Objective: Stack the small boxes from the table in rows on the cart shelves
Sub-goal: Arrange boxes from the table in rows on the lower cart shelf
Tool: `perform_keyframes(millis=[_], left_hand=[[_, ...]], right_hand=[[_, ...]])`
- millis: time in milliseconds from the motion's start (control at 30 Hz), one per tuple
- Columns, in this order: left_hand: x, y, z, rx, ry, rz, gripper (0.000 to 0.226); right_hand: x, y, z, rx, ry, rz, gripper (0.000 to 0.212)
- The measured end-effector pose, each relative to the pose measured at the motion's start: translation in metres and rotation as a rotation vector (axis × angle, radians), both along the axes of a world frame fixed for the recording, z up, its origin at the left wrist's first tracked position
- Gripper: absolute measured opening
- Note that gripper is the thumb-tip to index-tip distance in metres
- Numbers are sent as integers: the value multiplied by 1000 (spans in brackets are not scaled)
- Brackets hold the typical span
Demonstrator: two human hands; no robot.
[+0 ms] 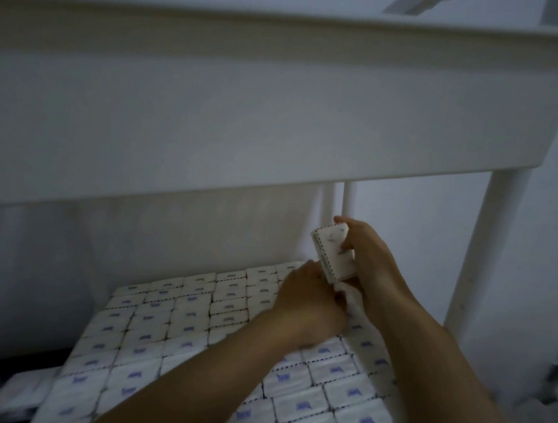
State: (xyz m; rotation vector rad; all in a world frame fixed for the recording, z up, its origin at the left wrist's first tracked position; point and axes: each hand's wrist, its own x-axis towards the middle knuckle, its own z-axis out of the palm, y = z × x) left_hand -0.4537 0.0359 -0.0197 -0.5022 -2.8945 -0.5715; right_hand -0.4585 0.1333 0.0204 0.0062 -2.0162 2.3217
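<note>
The right hand (370,257) grips an upright small white blue-marked box (335,255); the left hand (304,292) – seemingly curled (blurred) – touches the packed rows of boxes (166,321) below.

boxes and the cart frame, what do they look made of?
Boxes: likely thin card or paper wrap, matte white with a blue print and dashed edging; corners look soft, so possibly film-wrapped packs. Blur leaves it open. The one in the right hand looks the same.

Cart shelf and legs: smooth white, faint sheen, rounded edges, tubular posts; painted metal or moulded plastic, can't tell which.
</note>
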Motion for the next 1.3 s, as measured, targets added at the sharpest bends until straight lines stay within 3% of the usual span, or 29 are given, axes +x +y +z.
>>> perform_keyframes(millis=[100, 200, 300, 367, 433, 500, 533, 733, 867, 1000, 1200, 1300], left_hand=[[10, 2, -7, -217, -62, -13, 56], [10, 1, -8, -311, -90, -22, 58], [13, 3, -7, -352, -128, 20, 57], [15, 4, -6, -348, -159, 40, 56], [16, 4, -5, -347, -171, 47, 56], [17, 4, -4, -345, -180, 48, 56], [17, 3, -5, -341, -183, 47, 56], [18, 3, -6, -307, -157, 50, 57], [21, 4, -5, -298, -144, 53, 57], [22, 4, -2, -292, -155, 49, 57], [22, 5, -3, -276, -141, 56, 57], [20, 4, -5, -266, -154, 44, 57]], right_hand=[[-3, 3, -2, 8, 109, -45, 41], [-4, 6, -5, -22, 102, -104, 42], [-4, 12, -10, 24, 110, -314, 29], [-3, 15, -12, 209, 200, -484, 16], [-4, 15, -13, 560, 251, -581, 19], [-4, 15, -14, 820, 219, -570, 27], [-3, 14, -13, 858, 192, -547, 29], [-5, 16, -13, 952, 178, -531, 26], [-5, 15, -14, 1050, 206, -445, 36], [-3, 14, -13, 1009, 251, -441, 43], [-5, 14, -18, 1161, 70, -350, 43], [-4, 11, -20, 1113, 74, -355, 46]])
